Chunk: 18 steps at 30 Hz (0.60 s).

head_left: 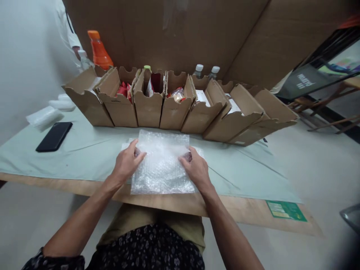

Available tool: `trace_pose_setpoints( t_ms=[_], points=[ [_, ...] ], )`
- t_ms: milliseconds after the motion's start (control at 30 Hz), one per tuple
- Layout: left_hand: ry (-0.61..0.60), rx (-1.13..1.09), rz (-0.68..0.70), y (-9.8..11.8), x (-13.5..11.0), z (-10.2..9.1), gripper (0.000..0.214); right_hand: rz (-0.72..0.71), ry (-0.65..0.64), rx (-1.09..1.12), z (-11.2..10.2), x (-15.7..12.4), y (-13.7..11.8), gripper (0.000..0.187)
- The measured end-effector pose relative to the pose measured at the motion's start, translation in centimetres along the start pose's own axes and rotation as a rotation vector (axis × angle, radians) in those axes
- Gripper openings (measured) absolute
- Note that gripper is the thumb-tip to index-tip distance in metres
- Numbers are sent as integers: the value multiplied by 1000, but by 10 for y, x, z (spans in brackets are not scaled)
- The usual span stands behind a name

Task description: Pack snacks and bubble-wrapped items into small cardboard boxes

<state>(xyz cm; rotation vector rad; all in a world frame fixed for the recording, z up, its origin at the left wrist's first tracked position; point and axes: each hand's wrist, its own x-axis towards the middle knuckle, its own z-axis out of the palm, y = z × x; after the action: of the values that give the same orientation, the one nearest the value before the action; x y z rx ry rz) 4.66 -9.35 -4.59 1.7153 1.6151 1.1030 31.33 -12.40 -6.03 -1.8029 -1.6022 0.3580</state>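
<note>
A clear bubble wrap sheet (pixel 163 165) lies in front of me, its near edge reaching over the wooden table edge. My left hand (pixel 128 159) grips its left side, thumb on top and fingertips tucked beneath. On the opposite side my right hand (pixel 195 165) holds it the same way. More clear plastic peeks out from under the sheet at both sides. Whether the sheet is a flat piece or a pouch I cannot tell.
Several open cardboard bins (pixel 149 110) stand in a row behind the sheet, some with packets inside. An orange bottle (pixel 99 52) rises behind them. At left lie a black phone (pixel 54 137) and rolled plastic (pixel 45 116). A green card (pixel 286 210) is at the right table edge.
</note>
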Motion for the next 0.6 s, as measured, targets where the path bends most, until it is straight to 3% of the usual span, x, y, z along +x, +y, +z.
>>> trace_pose_setpoints(
  t_ms=[67,133,233,333,467,600],
  points=[
    [68,174,144,-12,3,9,65,-122,132,-214,11,-2,5,52],
    [44,298,315,-20,0,17,65,-308,194,-302,18,-13,6,55],
    [-244,468,452,-28,-9,25,54,-537,36,-338,25,-30,3,48],
    [-446,545,452,-30,-12,27,49,-590,-146,-313,22,-33,5,38],
    [-407,475,476,-25,-3,22,48,-555,-167,-169,-5,0,5,30],
    [-387,516,435,-26,10,18,52,-596,-95,-105,-43,65,-34,24]
  ],
)
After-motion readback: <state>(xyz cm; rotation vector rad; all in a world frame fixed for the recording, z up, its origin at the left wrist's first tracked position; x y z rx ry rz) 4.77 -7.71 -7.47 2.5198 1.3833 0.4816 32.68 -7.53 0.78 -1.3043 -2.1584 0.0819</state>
